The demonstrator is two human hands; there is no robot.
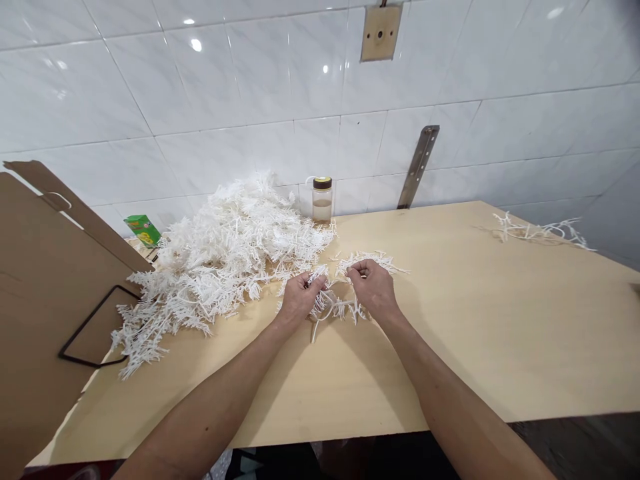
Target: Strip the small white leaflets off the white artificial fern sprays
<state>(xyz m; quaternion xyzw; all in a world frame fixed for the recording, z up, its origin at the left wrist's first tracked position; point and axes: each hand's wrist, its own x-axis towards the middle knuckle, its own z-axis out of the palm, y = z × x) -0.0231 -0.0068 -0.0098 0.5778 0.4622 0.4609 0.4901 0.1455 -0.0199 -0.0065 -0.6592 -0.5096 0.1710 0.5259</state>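
A: Head view, item one: what do the hands hold?

B: Left hand [300, 295], fingers curled closed around one end of a white plastic sprig [334, 303], a stem with many short prongs. Right hand [373, 285], fingers pinched closed on the same sprig's other end. The sprig hangs between the two hands, just above the table [500, 333], near its middle and a little toward the far edge.

A: Item two, beside them?

B: A loose white sprig [383, 261] lying flat, just beyond the right hand. A large heap of white sprigs [220, 260], covering the table's far left part and reaching down toward the left edge, near the left hand.

A: Along the far edge?

B: One clear jar [322, 200] with a dark lid, upright against the tiled wall [250, 87], just beside the heap. One green packet [143, 230], at the far left corner, partly behind the heap.

A: Elsewhere?

B: A few bare white strands [540, 230] at the far right corner, well apart from the hands. An open cardboard box [40, 300] at the left edge, flap raised.
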